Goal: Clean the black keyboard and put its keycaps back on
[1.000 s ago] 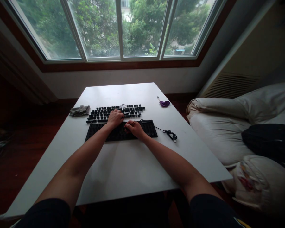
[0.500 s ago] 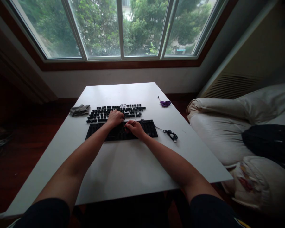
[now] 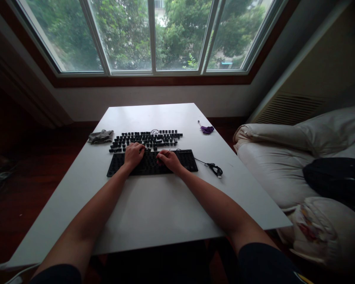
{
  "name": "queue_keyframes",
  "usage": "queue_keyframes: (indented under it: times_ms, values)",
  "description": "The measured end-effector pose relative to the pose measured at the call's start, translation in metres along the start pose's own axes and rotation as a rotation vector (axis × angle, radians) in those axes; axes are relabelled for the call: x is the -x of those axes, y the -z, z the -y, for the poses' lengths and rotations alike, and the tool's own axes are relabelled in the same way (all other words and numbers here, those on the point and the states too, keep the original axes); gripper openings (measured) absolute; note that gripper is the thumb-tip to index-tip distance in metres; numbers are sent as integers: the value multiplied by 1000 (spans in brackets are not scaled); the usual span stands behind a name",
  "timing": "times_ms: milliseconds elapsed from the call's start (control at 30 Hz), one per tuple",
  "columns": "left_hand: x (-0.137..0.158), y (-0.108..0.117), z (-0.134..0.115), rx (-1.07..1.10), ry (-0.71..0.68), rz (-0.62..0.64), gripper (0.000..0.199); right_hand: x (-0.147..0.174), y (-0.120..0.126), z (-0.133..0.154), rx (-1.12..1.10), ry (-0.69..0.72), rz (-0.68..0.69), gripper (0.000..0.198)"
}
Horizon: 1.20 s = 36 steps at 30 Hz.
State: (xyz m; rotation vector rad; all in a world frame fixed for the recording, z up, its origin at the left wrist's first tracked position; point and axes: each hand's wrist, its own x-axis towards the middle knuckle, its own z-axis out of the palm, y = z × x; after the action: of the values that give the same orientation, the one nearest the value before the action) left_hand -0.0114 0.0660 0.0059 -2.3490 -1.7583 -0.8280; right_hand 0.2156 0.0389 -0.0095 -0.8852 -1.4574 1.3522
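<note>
My left hand and right hand are at the black keyboard on the white bench.
My right hand pinches a thin dark thing, too small to name; my left hand's fingers are bent near the keyboard's far edge, and I can't tell if they pinch anything. Loose black keys sit in rows just past that edge, so it's tight there. There is lots of room between the keyboard and the bench's near edge, which runs under my arms. My hands hide some of the keyboard, its little parts are too dark to see well, and my sleeves are cut off at the bottom.
</note>
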Motion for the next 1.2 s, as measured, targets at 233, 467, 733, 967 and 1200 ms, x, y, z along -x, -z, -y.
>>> queue_keyframes:
  times_ms: [233,467,733,967,1200]
  values:
    - [8,5,-13,21,-193,28,23,-1,0,-1,10,1,8,30]
    - [5,2,-15,3,-253,95,27,-2,-1,1,22,-16,8,31]
    - [3,0,-10,3,-246,120,31,-2,-2,0,22,-17,10,30]
    - [6,4,-12,-26,-113,83,33,-2,-2,2,14,-29,11,32]
    - [8,3,-11,-20,-132,122,32,-6,2,3,-39,-8,-22,36]
